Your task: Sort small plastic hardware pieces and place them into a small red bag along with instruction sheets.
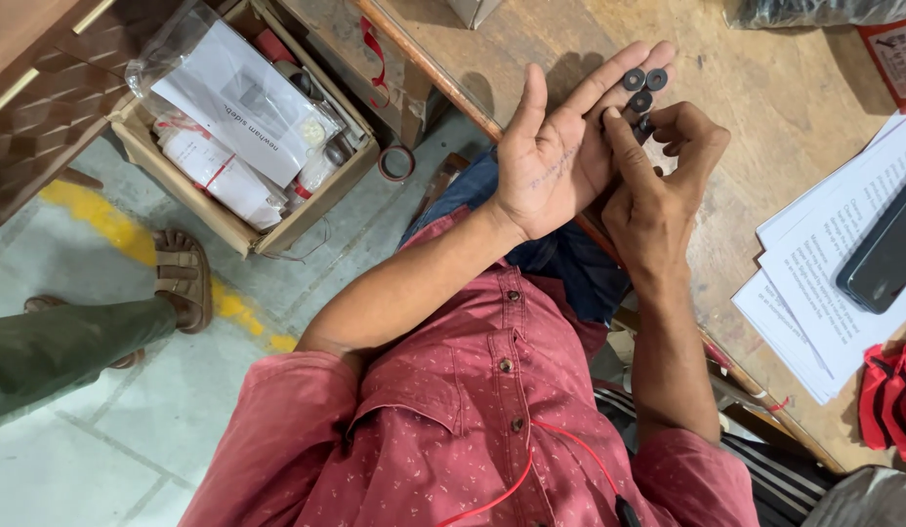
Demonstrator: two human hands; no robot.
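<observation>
Currently left hand [555, 161] is flat and palm up, fingers spread, acting as a tray: three small black washers [643, 86] sit on its fingertips, two side by side near the tips and one just below them toward the palm. Right hand [658, 185] is curled beside the left fingers, thumb and forefinger pinched shut on something small and dark right under the lowest washer; looks like a fourth washer or stack, cannot tell which. Washers look light, thin, flat and rigid, probably rubber or fibre, so not fragile but easy to flick off or drop; best picked by the rim edge between thumb and fingertip, or slid along the skin rather than lifted flat. Count: three washers visible loose, one pinched item. Under both hands is a worn wooden bench [765, 88]. Right of the right hand: one stack of printed papers [824, 293] with one dark phone [887, 256] on top. Left of the left hand, on the floor: one open cardboard box [248, 127] of bagged parts, plus another person's sandalled foot [183, 278].
</observation>
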